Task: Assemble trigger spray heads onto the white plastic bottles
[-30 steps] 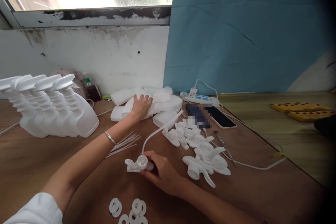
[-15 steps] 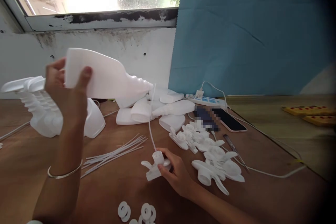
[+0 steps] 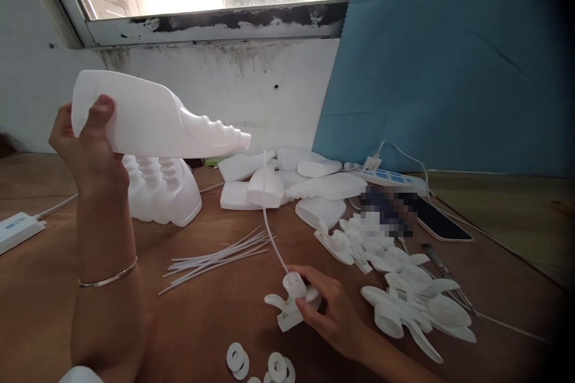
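White plastic washers lie loose at the near edge of the brown table, just in front of the right hand. That hand is closed around a trigger sprayer head resting on the table, fingers pinching its collar, with a thin dip tube rising from it and curving away toward the far pile. Beside it to the right sits a heap of loose sprayer heads, none with tubes fitted as far as can be seen, and to its left a bundle of spare tubes fans out on the table. Higher up, the left hand grips the base of an empty white bottle, held in the air on its side with the open neck pointing right, well apart from the sprayer head. Judging from this, tube and head are joined, but the head is not yet on the bottle. Behind, finished bottles with sprayers stand together, while a pile of bare bottles lies near the wall, so much work seems left. A power strip and a phone lie at the far right.
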Available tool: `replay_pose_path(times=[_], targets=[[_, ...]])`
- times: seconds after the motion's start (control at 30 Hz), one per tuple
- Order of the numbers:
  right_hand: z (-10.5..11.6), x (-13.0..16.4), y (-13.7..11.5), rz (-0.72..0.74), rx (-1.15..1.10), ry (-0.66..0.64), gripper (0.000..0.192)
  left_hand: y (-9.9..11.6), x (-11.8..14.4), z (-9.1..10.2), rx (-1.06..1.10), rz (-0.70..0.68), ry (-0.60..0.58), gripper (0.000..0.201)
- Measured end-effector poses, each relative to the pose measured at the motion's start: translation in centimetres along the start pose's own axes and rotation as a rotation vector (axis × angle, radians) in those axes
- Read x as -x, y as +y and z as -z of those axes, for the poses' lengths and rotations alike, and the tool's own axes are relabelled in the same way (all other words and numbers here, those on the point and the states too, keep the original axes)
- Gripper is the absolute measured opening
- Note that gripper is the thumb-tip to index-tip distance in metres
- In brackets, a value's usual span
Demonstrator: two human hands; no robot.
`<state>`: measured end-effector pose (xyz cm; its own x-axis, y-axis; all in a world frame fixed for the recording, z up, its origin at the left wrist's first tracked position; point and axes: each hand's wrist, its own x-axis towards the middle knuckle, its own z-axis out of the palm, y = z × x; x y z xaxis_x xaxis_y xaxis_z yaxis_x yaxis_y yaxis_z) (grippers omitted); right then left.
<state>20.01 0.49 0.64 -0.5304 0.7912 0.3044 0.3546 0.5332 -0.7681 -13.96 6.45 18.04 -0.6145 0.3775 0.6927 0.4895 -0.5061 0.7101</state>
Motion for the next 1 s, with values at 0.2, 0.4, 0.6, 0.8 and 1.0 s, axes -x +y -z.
replay_pose_path(times=[0.2, 0.4, 0.6, 0.8, 1.0], targets=[[0.1, -0.1, -0.1, 0.005, 0.018, 0.006, 0.034, 0.1, 0.2, -0.3, -0.193, 0.034, -0.051, 0.036], [0.0, 0.0, 0.1, 0.036, 0.023, -0.018, 0.034, 0.6, 0.7, -1.0, -0.234, 0.068, -0.035, 0.043], [-0.1, 0.0, 0.2, 0.050, 0.021, -0.013, 0.035, 1.0, 1.0, -1.5, -0.283, 0.096, -0.062, 0.043], [0.2, 0.0, -0.1, 0.070, 0.030, -0.029, 0.035, 0.6, 0.8, -1.1, -0.154, 0.025, -0.117, 0.038], [0.2, 0.0, -0.2, 0.102, 0.017, -0.068, 0.036, 0.4, 0.5, -0.7, -0.275, 0.047, -0.116, 0.042]])
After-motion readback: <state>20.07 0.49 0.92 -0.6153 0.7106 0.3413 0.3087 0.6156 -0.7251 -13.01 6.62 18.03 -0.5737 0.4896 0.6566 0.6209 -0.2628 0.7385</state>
